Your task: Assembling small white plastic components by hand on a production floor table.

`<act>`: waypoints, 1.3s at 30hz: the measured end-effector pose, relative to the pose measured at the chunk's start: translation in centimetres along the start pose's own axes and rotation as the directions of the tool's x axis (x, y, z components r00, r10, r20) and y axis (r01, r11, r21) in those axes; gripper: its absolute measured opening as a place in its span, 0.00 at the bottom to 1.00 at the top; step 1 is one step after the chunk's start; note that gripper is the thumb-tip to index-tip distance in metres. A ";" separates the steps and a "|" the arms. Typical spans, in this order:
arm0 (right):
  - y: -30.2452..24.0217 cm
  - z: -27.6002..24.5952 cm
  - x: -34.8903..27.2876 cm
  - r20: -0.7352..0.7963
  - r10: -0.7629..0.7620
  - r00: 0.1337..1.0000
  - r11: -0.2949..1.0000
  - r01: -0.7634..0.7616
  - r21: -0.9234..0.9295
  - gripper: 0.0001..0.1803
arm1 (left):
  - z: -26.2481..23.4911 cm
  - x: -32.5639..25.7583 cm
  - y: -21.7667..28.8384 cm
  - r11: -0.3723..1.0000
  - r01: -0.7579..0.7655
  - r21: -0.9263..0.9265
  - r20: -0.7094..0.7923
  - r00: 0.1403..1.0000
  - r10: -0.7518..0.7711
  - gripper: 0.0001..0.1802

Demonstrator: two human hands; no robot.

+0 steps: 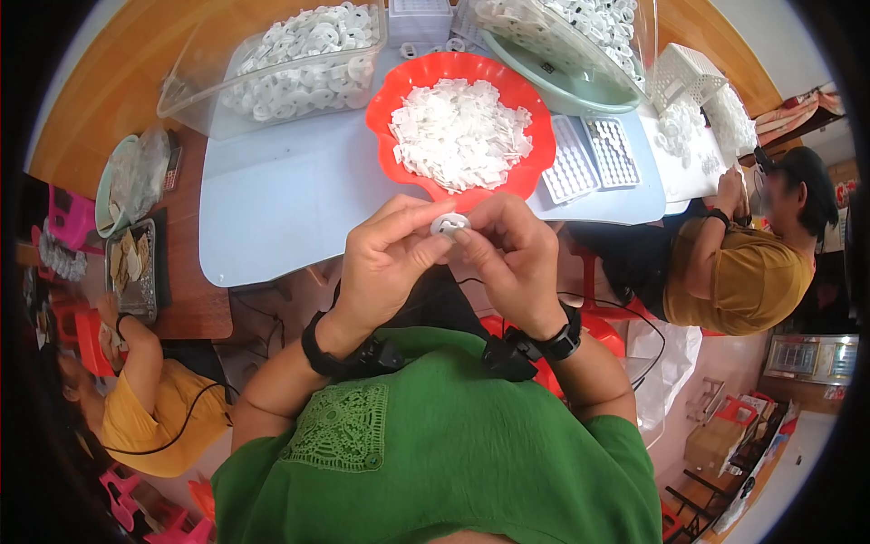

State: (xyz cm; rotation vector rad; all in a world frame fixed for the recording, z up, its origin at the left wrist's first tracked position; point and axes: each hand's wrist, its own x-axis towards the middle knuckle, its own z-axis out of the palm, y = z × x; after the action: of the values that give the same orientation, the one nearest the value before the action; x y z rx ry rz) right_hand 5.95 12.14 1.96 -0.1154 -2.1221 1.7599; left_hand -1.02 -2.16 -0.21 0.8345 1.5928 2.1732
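We are holding one small white disc (449, 223) in front of the body, and both hands are meeting on it. The left hand (390, 249) is pinching it from the left side, with the index finger along the far edge and the thumb on the near edge. The right hand (512, 254) is closing on it from the right, its thumb pressing at the near right edge. The gap between finger and thumb is narrow on both sides — only the disc is filling it. How firmly each hand is gripping, we cannot tell.

The disc is lying just between the two sets of fingertips, so we are finding neither hand clearly nearer. Being round, it is having no real long axis; its face is turning up toward us, and we are seeing dark marks or openings on it, too small to tell which.

On the far side of the disc, the red bowl (542, 136) is standing on the light blue table (281, 208), with many white flat pieces (462, 136) lying loose inside. The disc is overlapping the bowl's near rim in our view — whether it is hanging above this rim or a little nearer, we cannot judge.
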 end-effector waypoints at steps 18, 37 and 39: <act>-0.4 0.4 -0.1 -0.052 -0.212 0.976 0.966 0.201 -0.160 0.10 | 1.2 -0.2 0.6 0.919 -0.177 0.353 -0.099 0.969 0.225 0.12; -0.6 -0.2 -1.1 -0.106 -0.084 0.991 0.988 0.097 0.124 0.06 | 2.5 -0.1 1.3 0.967 -0.110 0.228 -0.081 0.988 0.131 0.11; -0.6 -0.1 -1.4 -0.146 -0.070 0.987 0.981 0.095 0.170 0.05 | 2.8 0.2 1.2 0.945 -0.162 0.284 -0.044 0.982 0.182 0.11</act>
State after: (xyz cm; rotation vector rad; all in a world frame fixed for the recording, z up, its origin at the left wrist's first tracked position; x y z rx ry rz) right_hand 7.36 11.66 2.27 -0.0977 -1.8388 1.8255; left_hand 0.71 -0.34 1.55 1.0247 1.9615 2.1422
